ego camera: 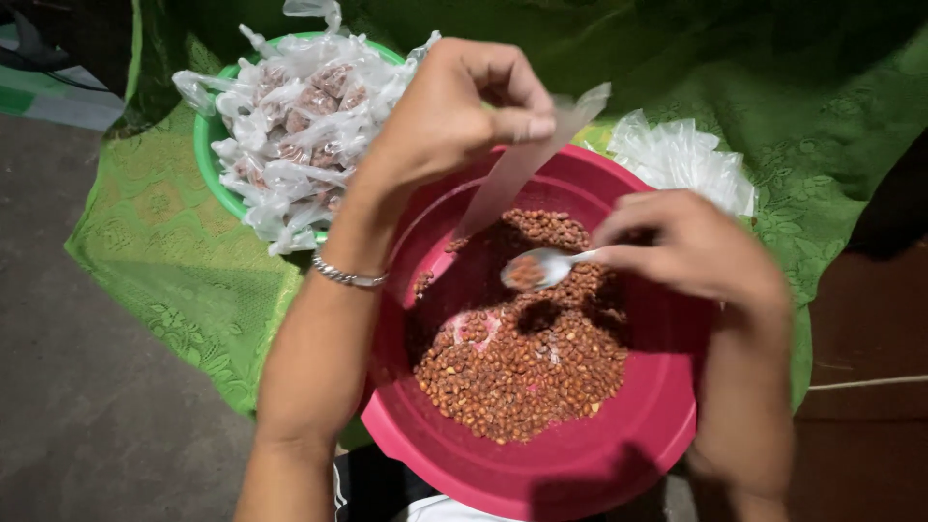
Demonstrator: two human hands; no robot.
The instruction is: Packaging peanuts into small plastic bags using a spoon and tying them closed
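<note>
left hand (454,111): pinches a narrow clear plastic bag (527,159) between thumb and fingers, bag hanging below the grip over the red basin (580,464) | right hand (691,246): fingers pressed on a spoon (541,268) loaded with peanuts (517,367), bowl left of the grip, near the bag's lower end | green bowl (205,145) of filled packets (300,116) beyond the left wrist

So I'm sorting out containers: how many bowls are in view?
2. A red bowl of peanuts sits under both hands; a green bowl of filled bags stands behind it, upper left. None seem hidden.
</note>
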